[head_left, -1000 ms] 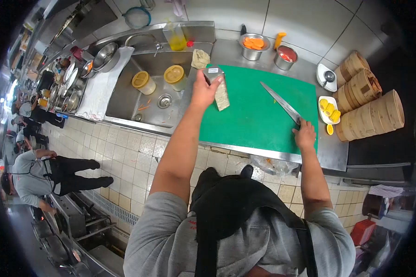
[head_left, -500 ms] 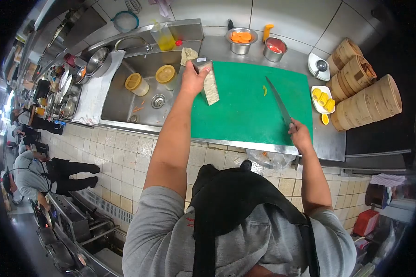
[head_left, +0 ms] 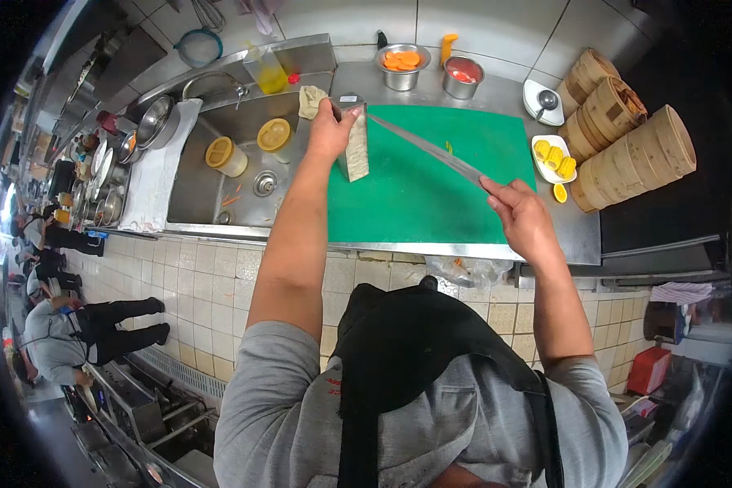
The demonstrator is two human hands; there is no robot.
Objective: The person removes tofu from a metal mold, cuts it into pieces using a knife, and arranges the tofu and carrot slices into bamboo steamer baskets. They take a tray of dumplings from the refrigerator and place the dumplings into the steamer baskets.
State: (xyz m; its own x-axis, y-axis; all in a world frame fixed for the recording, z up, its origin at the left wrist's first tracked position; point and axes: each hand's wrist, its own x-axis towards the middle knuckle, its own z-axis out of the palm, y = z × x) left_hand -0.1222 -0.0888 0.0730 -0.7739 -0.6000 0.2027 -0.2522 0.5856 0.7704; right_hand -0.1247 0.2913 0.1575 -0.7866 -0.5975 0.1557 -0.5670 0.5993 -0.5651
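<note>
On the steel table [head_left: 504,87], a green board [head_left: 419,207] is laid. At its 10 o'clock, a pale block [head_left: 357,150] is gripped by fingers of the left hand [head_left: 331,134]. At 4 o'clock, a knife [head_left: 433,154] is gripped by the right hand [head_left: 527,221], tip pointed at the block; contact cannot be told.

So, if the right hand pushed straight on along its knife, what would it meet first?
Probably the upper end of the block in the left hand; the tip of the knife looks close to it, though depth is unclear.
</note>
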